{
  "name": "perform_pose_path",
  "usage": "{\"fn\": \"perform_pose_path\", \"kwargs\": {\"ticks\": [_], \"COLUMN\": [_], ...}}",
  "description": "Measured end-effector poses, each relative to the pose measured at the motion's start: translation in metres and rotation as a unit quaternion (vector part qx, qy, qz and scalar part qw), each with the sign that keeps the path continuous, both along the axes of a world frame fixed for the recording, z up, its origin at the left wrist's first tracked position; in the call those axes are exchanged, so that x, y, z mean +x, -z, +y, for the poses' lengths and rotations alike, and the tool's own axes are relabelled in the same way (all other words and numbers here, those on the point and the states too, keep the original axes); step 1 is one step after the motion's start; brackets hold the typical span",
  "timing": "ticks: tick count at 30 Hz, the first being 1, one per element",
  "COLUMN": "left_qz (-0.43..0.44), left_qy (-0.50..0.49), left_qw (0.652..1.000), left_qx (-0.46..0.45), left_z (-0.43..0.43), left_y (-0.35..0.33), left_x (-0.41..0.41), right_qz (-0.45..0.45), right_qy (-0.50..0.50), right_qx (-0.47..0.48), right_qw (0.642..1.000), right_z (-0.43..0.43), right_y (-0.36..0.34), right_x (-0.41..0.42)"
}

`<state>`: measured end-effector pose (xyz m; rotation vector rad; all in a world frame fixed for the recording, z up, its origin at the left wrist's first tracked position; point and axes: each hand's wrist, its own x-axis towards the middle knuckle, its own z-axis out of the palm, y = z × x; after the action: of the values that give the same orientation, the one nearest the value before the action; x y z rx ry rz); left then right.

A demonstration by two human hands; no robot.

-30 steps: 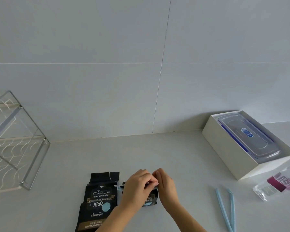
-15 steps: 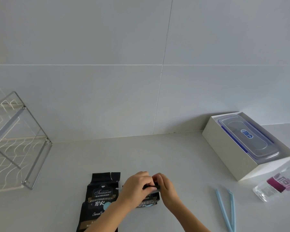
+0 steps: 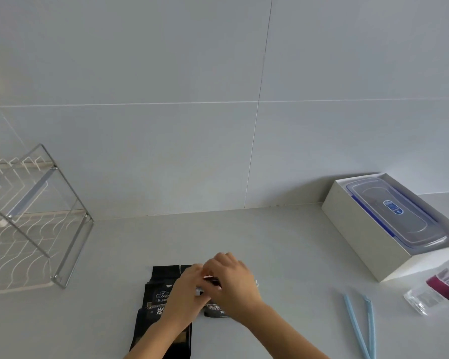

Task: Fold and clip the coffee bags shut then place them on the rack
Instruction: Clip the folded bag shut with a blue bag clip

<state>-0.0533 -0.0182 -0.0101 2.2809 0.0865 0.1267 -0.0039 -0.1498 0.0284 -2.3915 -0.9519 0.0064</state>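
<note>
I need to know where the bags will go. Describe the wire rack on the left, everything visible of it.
The wire rack stands on the counter at the left, close to the tiled wall, partly cut off by the picture's edge. It looks like metal: a silver outer frame with an angled leg, and two tiers of pale, wavy wire shelving. Both tiers look bare in the visible part. Nothing touches it except the counter; the hands and coffee bags are well apart.
</note>
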Motion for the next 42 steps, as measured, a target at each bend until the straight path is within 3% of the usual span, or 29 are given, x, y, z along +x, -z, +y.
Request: {"fn": "perform_pose_path", "kwargs": {"ticks": [4,12,20,26,35,42], "left_qz": [0.017,0.002,0.003,-0.001,0.068,0.127], "left_qy": [0.006,0.014,0.008,0.021,0.017,0.001], "left_qw": [1.000,1.000,0.998,1.000,0.995,0.987], "left_qx": [-0.011,-0.028,-0.056,-0.020,-0.077,-0.094], "left_z": [0.002,0.002,0.000,0.000,0.010,0.007], "left_y": [0.010,0.013,0.022,0.027,0.023,0.015], "left_x": [-0.004,-0.004,-0.010,-0.010,0.002,0.020], "right_qz": [0.026,-0.013,0.043,0.081,0.040,0.032], "right_qy": [-0.015,-0.036,-0.042,-0.002,-0.027,0.052], "right_qx": [-0.024,-0.035,0.036,0.060,0.032,0.015], "right_qw": [0.999,0.999,0.998,0.995,0.998,0.998], "right_z": [0.006,0.004,0.001,-0.002,-0.016,-0.049], "right_y": [0.010,0.017,0.021,0.029,0.012,0.022], "right_x": [-0.003,0.004,-0.001,-0.003,0.021,0.031]}}
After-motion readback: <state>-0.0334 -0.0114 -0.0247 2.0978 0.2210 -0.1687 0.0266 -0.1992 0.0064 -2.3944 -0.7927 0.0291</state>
